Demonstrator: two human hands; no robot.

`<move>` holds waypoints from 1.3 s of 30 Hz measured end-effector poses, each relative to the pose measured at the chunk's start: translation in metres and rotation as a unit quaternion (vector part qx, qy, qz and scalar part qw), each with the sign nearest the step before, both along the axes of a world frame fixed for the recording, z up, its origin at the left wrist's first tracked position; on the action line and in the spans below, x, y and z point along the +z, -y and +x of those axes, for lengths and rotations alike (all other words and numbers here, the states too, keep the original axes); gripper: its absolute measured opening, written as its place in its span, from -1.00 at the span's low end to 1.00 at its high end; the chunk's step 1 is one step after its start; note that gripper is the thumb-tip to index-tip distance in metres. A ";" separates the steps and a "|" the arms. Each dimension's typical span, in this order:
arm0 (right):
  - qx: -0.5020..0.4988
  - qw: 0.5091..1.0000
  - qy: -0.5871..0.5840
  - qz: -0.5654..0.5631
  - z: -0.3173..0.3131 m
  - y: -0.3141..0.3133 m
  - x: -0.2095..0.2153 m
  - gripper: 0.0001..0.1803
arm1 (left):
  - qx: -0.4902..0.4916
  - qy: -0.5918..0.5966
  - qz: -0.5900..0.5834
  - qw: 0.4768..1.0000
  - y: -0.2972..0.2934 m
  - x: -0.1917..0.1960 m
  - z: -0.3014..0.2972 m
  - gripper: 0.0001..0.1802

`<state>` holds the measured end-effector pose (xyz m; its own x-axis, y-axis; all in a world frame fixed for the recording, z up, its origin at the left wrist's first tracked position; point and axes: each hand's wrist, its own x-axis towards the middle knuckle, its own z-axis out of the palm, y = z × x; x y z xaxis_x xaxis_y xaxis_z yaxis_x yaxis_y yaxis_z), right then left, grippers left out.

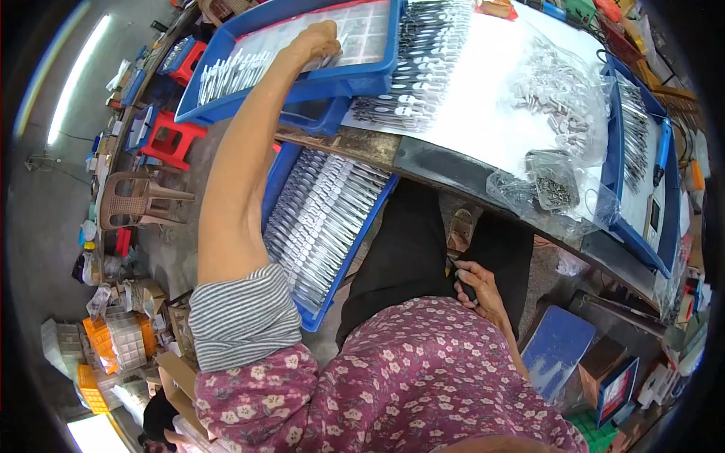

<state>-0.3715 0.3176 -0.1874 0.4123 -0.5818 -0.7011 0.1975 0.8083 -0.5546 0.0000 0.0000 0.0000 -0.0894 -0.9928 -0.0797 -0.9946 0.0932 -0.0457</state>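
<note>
Floral shirt (430, 355), nearside of upper blue tray (347, 83). Left hand (316, 44), over tray: curled, hold unclear. Right hand (482, 288), nearside of tray: closed around dark implement (467, 290). Metallic tools (230, 75), in tray: probably best kept aligned.

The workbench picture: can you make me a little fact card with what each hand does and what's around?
Left hand: reaching into the upper blue tray; whether its fingers hold anything is unclear
Right hand: in front of the person's lap, holding a small dark tool, mostly hidden
Lower blue tray: below bench height, filled with rows of shiny metal tools
On the white sheet: a row of dark-and-silver tools and a pile of small pieces
Background: red stool, brown chair
</note>
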 end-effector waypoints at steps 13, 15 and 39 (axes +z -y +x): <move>-0.008 1.000 0.001 0.002 -0.008 0.004 0.001 -0.69 | -0.053 0.005 -0.193 0.980 0.008 -0.016 -0.001 -0.61; -0.011 1.000 0.000 0.001 -0.008 0.002 0.000 -0.69 | 0.096 -0.120 -0.200 0.968 0.021 -0.009 0.004 -0.65; 0.104 0.969 -0.083 -0.208 0.005 -0.002 0.016 -0.66 | 0.141 -0.522 0.120 0.832 -0.307 -0.176 -0.143 -0.77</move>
<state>-0.3663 0.3199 -0.1713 0.4528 -0.7444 -0.4908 -0.0664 0.5207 -0.8511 -0.1426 0.3072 -0.1756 -0.0003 -0.9527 -0.3038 -0.4635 -0.2690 0.8443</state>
